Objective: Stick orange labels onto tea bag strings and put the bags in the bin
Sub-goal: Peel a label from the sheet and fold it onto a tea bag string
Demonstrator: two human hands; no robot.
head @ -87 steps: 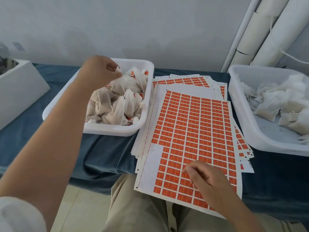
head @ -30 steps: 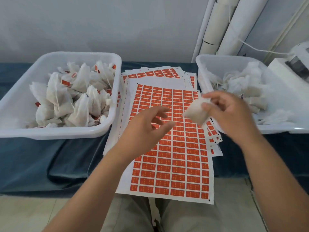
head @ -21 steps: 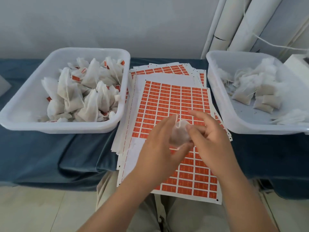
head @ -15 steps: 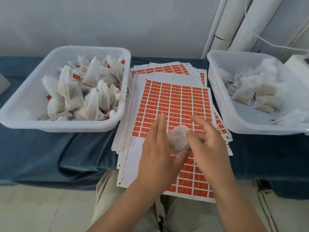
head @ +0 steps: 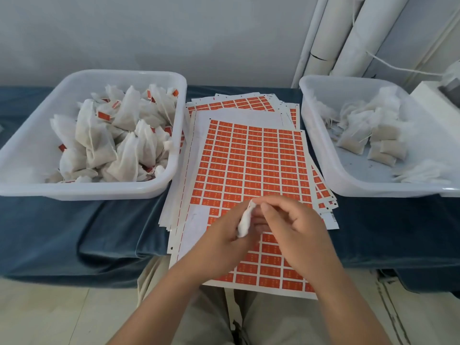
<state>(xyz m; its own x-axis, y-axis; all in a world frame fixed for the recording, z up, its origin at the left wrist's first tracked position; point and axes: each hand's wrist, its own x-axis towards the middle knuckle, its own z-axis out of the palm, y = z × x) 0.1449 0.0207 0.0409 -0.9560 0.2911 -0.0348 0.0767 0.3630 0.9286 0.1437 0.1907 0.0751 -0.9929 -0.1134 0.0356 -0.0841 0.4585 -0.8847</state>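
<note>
Tea bag (head: 245, 221) sits above the near half of the label sheet (head: 249, 158), held between both hands. Seen edge-on as a narrow white strip, its long axis runs near-to-far along the sheet and the far end is tipped slightly right. Left hand (head: 221, 242) is curled round its near end and side. Right hand (head: 293, 227) has curled fingers pinching at the far end. Can't make out the string. Versus half a second ago: the bag showed its broad face then, now it's turned on edge, and the hands are tighter together and nearer the sheet's near edge. The bag is soft, crumpled white mesh. The sheet is white backing paper with a grid of small orange rectangular labels, some already gone at its near-left corner, and it tops a fanned stack of similar sheets. Left of the sheet is the left bin (head: 99, 190), glossy white plastic with rounded corners, piled with bags carrying orange tags. Right of the sheet is the right bin (head: 353, 188), translucent white, holding untagged bags. All of it rests on the table (head: 74, 232), which is draped in blue cloth.
</note>
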